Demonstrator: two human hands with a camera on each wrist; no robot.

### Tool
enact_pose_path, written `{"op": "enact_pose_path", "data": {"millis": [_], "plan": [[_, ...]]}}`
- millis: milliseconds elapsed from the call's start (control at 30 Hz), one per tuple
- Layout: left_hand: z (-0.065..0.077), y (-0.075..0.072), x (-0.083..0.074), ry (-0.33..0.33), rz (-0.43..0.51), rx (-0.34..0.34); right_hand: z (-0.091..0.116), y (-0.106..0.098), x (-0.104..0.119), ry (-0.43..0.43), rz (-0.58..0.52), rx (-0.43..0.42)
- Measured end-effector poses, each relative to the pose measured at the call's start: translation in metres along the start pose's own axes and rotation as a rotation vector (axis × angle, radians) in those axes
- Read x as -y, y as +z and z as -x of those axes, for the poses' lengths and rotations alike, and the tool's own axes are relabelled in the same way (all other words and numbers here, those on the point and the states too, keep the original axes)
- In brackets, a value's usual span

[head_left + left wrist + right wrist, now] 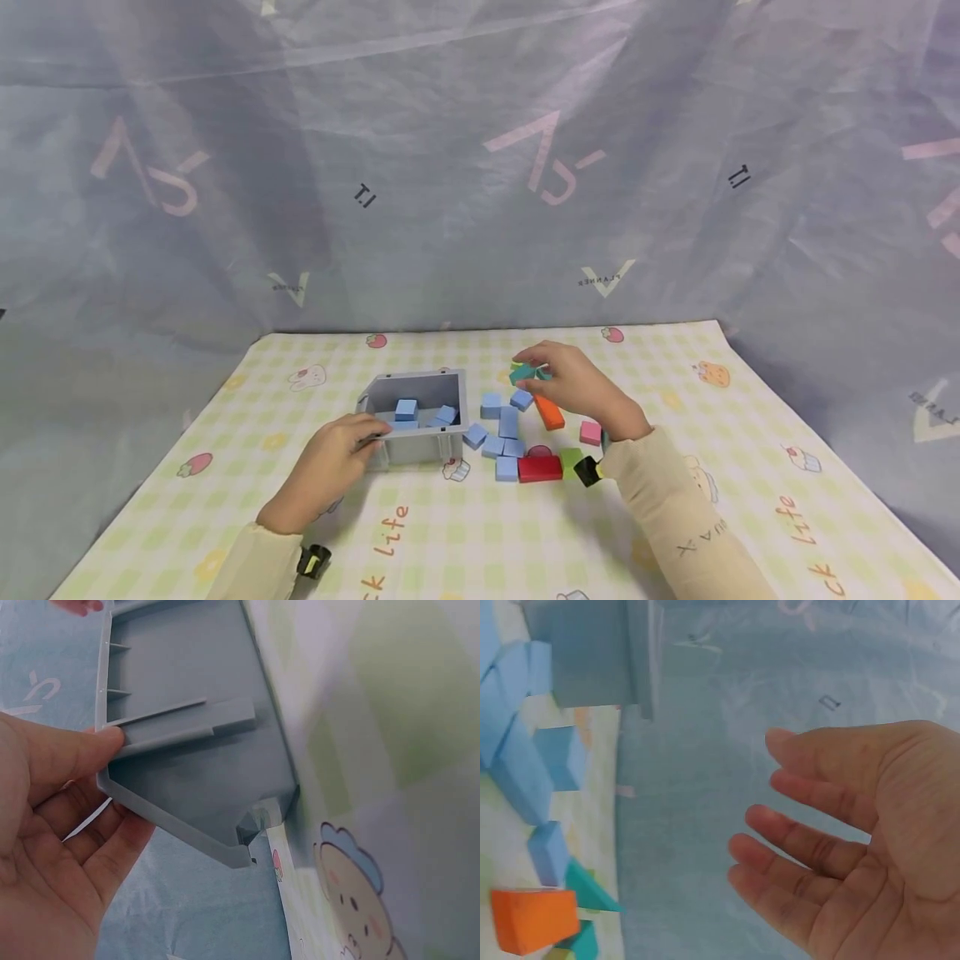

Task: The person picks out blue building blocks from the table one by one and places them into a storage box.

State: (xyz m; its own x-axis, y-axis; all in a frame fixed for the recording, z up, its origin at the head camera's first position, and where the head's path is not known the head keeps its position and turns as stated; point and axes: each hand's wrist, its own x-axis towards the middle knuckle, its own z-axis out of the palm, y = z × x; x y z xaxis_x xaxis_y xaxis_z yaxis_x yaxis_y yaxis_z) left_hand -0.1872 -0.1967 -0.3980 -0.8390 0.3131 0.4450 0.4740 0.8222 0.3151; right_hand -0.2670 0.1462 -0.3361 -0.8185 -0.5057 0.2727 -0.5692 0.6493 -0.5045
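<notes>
A grey plastic bin (416, 450) stands on the table with several blue blocks (407, 408) inside it. My left hand (330, 460) holds its near left rim, thumb on the outer side (82, 754) and fingers over the edge in the left wrist view. My right hand (576, 379) hovers above the far end of the loose blocks, over a teal block (522, 374) and an orange block (550, 412). In the right wrist view that hand (855, 847) has relaxed, slightly bent fingers and nothing between them.
Several loose blue blocks (508, 422) lie right of the bin. Nearer the front are a red block (540, 468) and a light green block (571, 461), with a pink block (591, 432) to their right. A grey curtain (480, 208) hangs behind the checked tablecloth (450, 550).
</notes>
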Motion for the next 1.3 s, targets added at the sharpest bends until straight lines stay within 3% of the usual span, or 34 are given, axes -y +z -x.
{"op": "enact_pose_path", "data": {"millis": [167,333,467,633,833,1300], "plan": [[0.003,0.001,0.001,0.004,-0.007,-0.012,-0.004,0.015,-0.002,0.006,0.063,0.068],[0.004,0.002,0.002,0.011,-0.003,-0.023,-0.005,0.031,0.002,-0.012,0.061,0.208],[0.003,0.001,0.002,0.004,0.003,-0.015,-0.003,0.043,0.000,0.012,0.087,0.315],[0.003,0.001,0.002,0.008,0.007,-0.009,-0.002,0.055,-0.002,0.065,0.148,0.388],[0.002,0.001,0.001,0.017,-0.005,-0.009,-0.002,0.064,-0.001,0.128,0.181,0.419],[0.000,0.000,0.001,0.023,-0.002,-0.005,0.001,0.071,0.004,0.190,0.221,0.398]]}}
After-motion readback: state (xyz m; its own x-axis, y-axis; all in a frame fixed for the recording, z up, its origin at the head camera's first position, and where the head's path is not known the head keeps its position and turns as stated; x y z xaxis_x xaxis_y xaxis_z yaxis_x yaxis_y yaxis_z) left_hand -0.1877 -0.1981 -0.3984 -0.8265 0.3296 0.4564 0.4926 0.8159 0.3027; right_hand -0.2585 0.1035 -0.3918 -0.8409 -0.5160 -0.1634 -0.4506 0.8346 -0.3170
